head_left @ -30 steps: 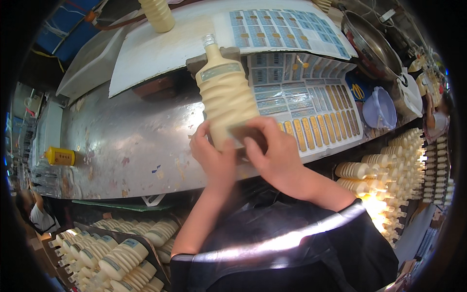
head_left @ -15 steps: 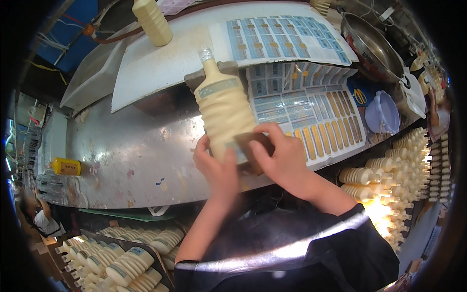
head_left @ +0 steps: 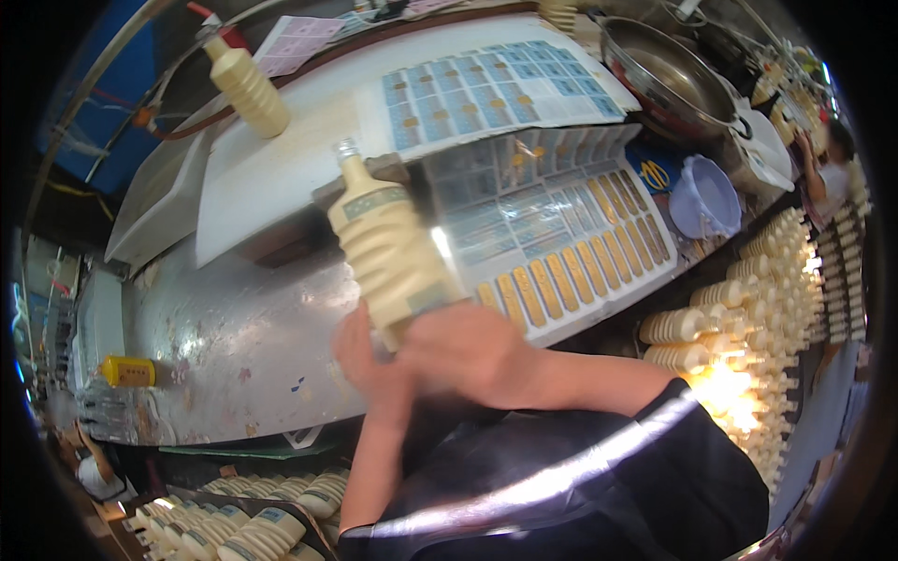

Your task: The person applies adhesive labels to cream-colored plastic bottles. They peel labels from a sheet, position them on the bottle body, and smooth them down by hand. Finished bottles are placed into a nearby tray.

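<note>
The left hand (head_left: pixel 363 351) is at the lower left side of a cream bottle (head_left: pixel 388 248), and the right hand (head_left: pixel 472 348) lies across its base end. Both are blurred, so I cannot tell whether the fingers grasp it or only press. The bottle lies slanted over the metal table (head_left: pixel 224 355), its neck pointing away and its shoulder by a dark block (head_left: pixel 393 172). On this bottle, a patterned band (head_left: pixel 377 202) is already in place at the shoulder, and a greyish patch (head_left: pixel 430 299) shows near the base; whether it is completely flat, I cannot see. Many gold strips (head_left: pixel 561 279) are on the label sheet (head_left: pixel 528 224), so much seems left. Bottles at lower left (head_left: pixel 267 535) already carry patches.
</note>
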The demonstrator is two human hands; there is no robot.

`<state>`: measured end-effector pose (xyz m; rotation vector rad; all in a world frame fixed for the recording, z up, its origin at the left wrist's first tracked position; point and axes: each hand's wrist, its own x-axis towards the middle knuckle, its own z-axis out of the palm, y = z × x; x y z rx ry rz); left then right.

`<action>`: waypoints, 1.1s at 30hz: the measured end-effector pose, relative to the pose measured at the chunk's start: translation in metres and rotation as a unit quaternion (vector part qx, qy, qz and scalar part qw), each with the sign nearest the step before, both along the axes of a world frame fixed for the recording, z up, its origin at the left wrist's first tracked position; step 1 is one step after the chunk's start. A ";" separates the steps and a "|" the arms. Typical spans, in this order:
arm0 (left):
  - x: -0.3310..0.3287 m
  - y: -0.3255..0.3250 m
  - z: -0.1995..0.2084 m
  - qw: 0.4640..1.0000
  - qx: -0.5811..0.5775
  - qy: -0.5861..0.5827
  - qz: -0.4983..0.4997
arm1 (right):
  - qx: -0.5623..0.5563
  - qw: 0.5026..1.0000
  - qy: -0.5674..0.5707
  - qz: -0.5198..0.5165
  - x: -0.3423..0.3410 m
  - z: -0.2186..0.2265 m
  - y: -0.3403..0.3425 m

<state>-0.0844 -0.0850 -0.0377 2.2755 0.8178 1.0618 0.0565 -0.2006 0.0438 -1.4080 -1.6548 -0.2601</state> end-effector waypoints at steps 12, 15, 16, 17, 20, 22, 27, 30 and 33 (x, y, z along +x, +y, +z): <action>0.004 0.005 0.001 0.995 -0.082 -0.055 -0.031 | -0.292 0.929 0.166 -0.152 0.077 -0.032 -0.088; 0.003 0.005 0.037 0.995 0.058 -0.016 -0.081 | -0.334 0.934 0.043 -0.116 0.064 -0.058 -0.108; 0.005 0.006 0.046 0.991 0.101 0.003 -0.088 | -0.317 0.944 0.007 -0.097 0.056 -0.065 -0.109; 0.008 0.006 0.050 0.985 0.145 0.022 -0.095 | -0.298 0.951 -0.029 -0.078 0.050 -0.072 -0.108; 0.020 -0.002 0.048 0.987 0.144 0.027 -0.061 | -0.343 0.936 -0.059 -0.060 0.040 -0.082 -0.102; 0.017 0.000 0.035 0.987 0.140 0.047 -0.061 | -0.372 0.924 -0.076 -0.054 0.036 -0.080 -0.102; 0.008 0.003 0.044 0.971 0.193 0.105 -0.097 | -0.296 0.929 -0.204 -0.091 0.034 -0.102 -0.121; 0.008 0.002 0.052 0.968 0.184 0.135 -0.099 | -0.225 0.951 -0.199 -0.064 0.038 -0.099 -0.124; 0.009 -0.003 0.054 0.976 0.165 0.114 -0.088 | -0.256 0.965 -0.050 -0.005 0.048 -0.097 -0.115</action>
